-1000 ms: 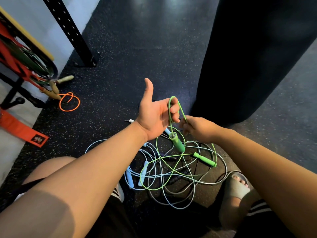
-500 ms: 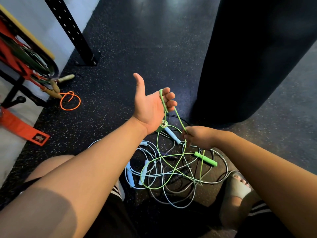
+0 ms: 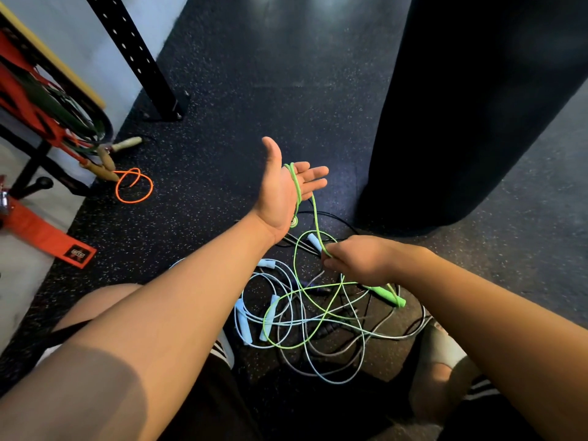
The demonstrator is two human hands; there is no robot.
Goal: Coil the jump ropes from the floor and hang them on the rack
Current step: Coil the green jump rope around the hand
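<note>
Lime-green thin plastic-cord jump rope (image 3: 313, 214), "green rope" below: partly lifted, partly on the floor.

- One turn lies draped over the left hand (image 3: 286, 192). It runs from the fingers down the palm to the heel, where a small round green end-cap (image 3: 292, 222) shows.
- Left hand: palm up, fingers straight and spread, thumb raised. It carries the turn without clasping it.
- From the fingers the cord drops toward the person to the right hand (image 3: 353, 259), which pinches it with curled fingers, knuckles up.
- The right hand sits lower and nearer the body. The near-straight span between the hands runs roughly along the left palm's length.
- Judgement: the next wrap goes up from the right hand and over the open left palm, with slack fed from below.

The rest of the green rope loops on the floor just under the right hand and ends in a bright green handle (image 3: 386, 294). Its loops cross a tangle of pale blue ropes (image 3: 318, 332) with light blue handles (image 3: 242, 323). A dark rope lies among them, mostly hidden. Judged risk: pulling slack drags the pile.

Surface: black speckled rubber floor (image 3: 248, 90).

Room:
- To the left, an orange cord loop (image 3: 133, 186) beside wooden handles (image 3: 127, 143), under a red-and-black rack (image 3: 54, 136) hung with bands.
- Behind these, a black perforated steel upright (image 3: 133, 52).
- To the right, a large black punching bag (image 3: 477, 106).
</note>
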